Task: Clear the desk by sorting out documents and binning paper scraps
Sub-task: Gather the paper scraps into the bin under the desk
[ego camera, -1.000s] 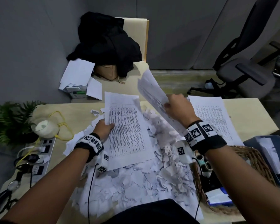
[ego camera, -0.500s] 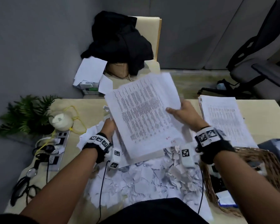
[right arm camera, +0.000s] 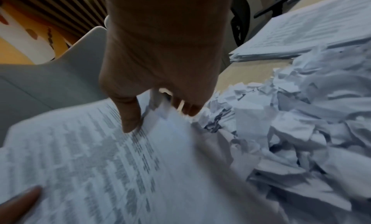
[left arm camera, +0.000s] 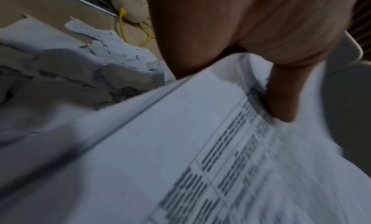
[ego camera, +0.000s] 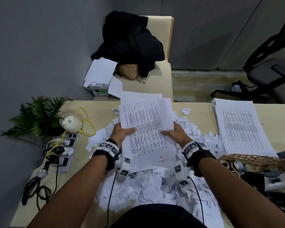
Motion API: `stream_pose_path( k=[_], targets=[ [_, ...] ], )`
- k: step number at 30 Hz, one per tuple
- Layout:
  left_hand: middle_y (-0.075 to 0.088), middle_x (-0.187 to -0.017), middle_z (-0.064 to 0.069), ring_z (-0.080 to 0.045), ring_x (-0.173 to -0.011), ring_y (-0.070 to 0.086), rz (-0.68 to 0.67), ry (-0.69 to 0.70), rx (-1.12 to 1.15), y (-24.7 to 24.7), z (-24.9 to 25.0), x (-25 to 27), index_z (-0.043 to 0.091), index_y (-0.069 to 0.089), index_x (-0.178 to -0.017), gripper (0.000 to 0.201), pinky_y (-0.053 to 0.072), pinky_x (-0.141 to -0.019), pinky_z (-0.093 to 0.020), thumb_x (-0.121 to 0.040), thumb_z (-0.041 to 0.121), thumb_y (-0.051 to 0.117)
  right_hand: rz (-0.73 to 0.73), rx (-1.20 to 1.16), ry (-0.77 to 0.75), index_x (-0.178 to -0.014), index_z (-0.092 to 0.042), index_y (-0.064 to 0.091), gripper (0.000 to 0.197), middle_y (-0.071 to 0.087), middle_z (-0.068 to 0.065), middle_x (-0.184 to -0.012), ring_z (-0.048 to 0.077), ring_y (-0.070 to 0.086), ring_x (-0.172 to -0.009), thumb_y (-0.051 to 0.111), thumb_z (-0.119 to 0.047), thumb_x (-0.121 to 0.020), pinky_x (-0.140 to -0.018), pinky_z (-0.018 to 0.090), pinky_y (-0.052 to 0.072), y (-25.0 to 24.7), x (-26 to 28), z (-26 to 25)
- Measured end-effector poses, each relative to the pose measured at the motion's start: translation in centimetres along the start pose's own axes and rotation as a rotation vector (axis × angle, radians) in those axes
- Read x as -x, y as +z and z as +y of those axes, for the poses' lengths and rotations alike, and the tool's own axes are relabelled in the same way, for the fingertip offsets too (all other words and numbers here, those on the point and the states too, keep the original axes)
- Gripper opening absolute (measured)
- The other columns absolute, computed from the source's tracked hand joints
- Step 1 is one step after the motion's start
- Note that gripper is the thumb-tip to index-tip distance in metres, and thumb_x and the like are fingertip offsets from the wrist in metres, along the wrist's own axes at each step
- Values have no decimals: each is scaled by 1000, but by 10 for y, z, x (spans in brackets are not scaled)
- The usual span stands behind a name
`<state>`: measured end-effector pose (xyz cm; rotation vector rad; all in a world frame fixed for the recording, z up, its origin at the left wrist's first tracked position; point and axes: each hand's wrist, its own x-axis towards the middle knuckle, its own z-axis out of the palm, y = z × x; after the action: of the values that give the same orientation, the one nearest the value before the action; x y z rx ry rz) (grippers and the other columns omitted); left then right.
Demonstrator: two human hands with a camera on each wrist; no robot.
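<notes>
Both hands clamp the sheets [ego camera: 146, 134] over the scraps [ego camera: 148, 191], left hand [ego camera: 122, 131] and right hand [ego camera: 174, 133] on opposite long edges, with the sorted stack [ego camera: 242, 127] lying off to the right, nearer the right hand.

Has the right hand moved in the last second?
Yes. The right hand held a sheet up near the stack of documents; it has swung left, away from it, and now holds the printed sheets with the left hand.
</notes>
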<state>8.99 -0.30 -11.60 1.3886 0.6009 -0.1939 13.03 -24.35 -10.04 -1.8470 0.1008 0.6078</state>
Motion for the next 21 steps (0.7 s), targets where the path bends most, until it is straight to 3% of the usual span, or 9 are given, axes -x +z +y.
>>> stream_pose_path(
  k=[2, 5, 7, 10, 12, 13, 16, 18, 21],
  targets=[
    [68, -117, -14, -30, -111, 64, -68, -21, 76, -9, 0, -4, 1, 61, -121, 65, 45, -101, -52, -60, 2, 84, 58, -73, -22, -117, -9, 60, 51, 69, 10, -111, 24, 67, -101, 83, -8, -71, -94, 47, 53, -8, -4, -1],
    [68, -113, -22, -39, -109, 63, -160, -85, 101, -12, 3, -6, -4, 65, -113, 63, 44, -100, -56, -54, 1, 86, 54, -225, 4, -136, -18, 40, 99, 62, 4, -127, 24, 60, -116, 96, -24, -54, -103, 49, 46, -12, -13, 2],
    [67, -113, -24, -41, -109, 62, -173, -55, 82, -9, 6, -7, -5, 62, -116, 63, 48, -97, -52, -56, 0, 81, 14, -218, -15, -138, -26, 36, 113, 59, 3, -131, 25, 57, -122, 99, -34, -45, -106, 52, 42, -6, -20, 3],
    [68, -115, -18, -32, -110, 64, -171, -33, 15, -5, 13, -9, -4, 61, -117, 58, 42, -105, -48, -63, 5, 80, -6, -187, -45, -130, -17, 47, 91, 66, 0, -120, 17, 62, -112, 96, -22, -54, -100, 38, 48, 4, -17, -10],
    [67, -116, -9, -22, -105, 63, -134, -24, -45, -4, 17, -12, -2, 58, -122, 48, 38, -107, -38, -77, 1, 75, -41, -161, -79, -113, -18, 56, 60, 69, -5, -107, 4, 65, -97, 88, -7, -64, -84, 18, 51, 9, -17, -18],
    [65, -116, -8, -19, -102, 62, -83, -14, -62, -4, 19, -15, -1, 57, -122, 41, 39, -104, -34, -83, 0, 70, -53, -156, -103, -110, -18, 59, 53, 70, -4, -103, 3, 67, -92, 86, -4, -67, -78, 15, 52, 10, -18, -21],
    [66, -116, -15, -24, -98, 64, 95, 67, -117, -16, 28, -26, -2, 60, -120, 35, 48, -97, -39, -86, 2, 68, -70, -253, -122, -113, -6, 64, 44, 73, 8, -101, 17, 72, -88, 81, 1, -73, -72, 26, 58, 7, -29, -28],
    [67, -114, -13, -26, -100, 65, 226, 122, -167, -36, 33, -34, 0, 62, -119, 33, 50, -95, -40, -87, 6, 68, -37, -282, -88, -110, -5, 65, 33, 73, 9, -90, 17, 70, -76, 76, 0, -79, -59, 22, 51, -2, -41, -32],
    [63, -113, -3, -22, -102, 62, 382, 175, -172, -72, 34, -44, 3, 60, -122, 35, 46, -93, -34, -88, 9, 67, 42, -165, -35, -100, -11, 65, 19, 72, 8, -83, 15, 68, -66, 69, 0, -85, -55, 22, 46, -18, -65, -27]
  ],
)
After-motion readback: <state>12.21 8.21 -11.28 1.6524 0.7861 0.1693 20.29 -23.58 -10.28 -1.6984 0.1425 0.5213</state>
